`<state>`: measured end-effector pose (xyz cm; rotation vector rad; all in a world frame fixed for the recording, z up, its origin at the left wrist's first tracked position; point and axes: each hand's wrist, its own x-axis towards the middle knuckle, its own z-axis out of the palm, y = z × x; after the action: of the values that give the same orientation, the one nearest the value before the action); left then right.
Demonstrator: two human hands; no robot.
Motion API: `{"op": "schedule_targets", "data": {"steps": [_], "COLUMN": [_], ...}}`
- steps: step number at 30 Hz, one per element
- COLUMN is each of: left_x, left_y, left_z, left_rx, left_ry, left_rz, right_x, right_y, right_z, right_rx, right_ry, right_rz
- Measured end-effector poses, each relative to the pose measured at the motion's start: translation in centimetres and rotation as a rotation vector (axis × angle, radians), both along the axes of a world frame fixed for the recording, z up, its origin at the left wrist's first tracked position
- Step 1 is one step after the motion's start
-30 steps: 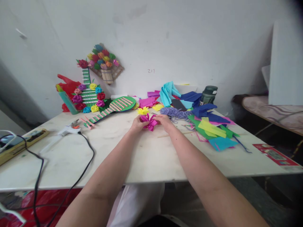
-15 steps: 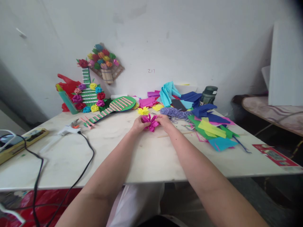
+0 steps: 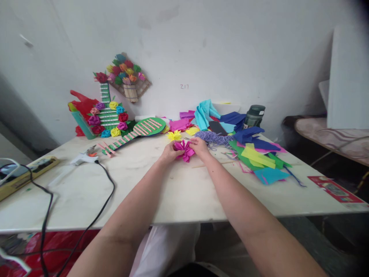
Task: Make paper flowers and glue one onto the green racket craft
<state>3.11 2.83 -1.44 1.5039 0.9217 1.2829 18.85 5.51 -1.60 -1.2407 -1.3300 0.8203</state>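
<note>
Between my hands is a magenta paper flower (image 3: 186, 151) with several pointed petals spread out. My left hand (image 3: 170, 152) pinches its left petals, and my right hand (image 3: 199, 147) grips the petals at its upper right. Just behind my left hand lies a yellow paper flower (image 3: 174, 135). A tangle of purple yarn (image 3: 212, 137) rests beyond my right hand. Under my right forearm a thin stick (image 3: 198, 166) lies on the white table (image 3: 184, 192).
On the left are a white glue gun (image 3: 83, 158) with a black cord and a yellow power strip (image 3: 43, 165). A green paddle-shaped board (image 3: 148, 127) lies behind. Coloured paper sheets (image 3: 259, 157) and a dark bottle (image 3: 255, 115) stand to the right.
The magenta flower has turned slightly and shifted a little to the right and nearer. My fingers have moved a little along its petals; the rest looks the same.
</note>
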Motion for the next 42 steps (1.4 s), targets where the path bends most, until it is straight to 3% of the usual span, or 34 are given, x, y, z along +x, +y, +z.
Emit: {"op": "schedule_targets", "data": {"steps": [3,6,14,29,33,42], "left_x": [0.0,0.1,0.1,0.3,0.5,0.4], "left_y": [0.0,0.0,0.0,-0.4,-0.5,-0.1], "left_z": [0.0,0.0,0.0,0.2,0.3,0.2], "left_rx": [-0.005,-0.008,-0.012,0.145,0.169,0.127], "left_ry": [-0.005,-0.026,-0.001,0.273,0.298,0.242], "left_rz": [0.005,0.012,0.061,0.148,0.188,0.253], "right_x": [0.2,0.2,0.5,0.7,0.8,0.5], "right_y": [0.0,-0.1,-0.3,-0.1,0.7,0.6], "right_z": [0.2,0.3,0.4,0.2,-0.5,-0.4], "right_rx": [0.117,0.106,0.13,0.059,0.091,0.254], "right_ry": [-0.192,-0.285,-0.215,-0.225,-0.273,-0.3], "right_rz": [-0.124,-0.095,0.074,0.111,0.04,0.125]}}
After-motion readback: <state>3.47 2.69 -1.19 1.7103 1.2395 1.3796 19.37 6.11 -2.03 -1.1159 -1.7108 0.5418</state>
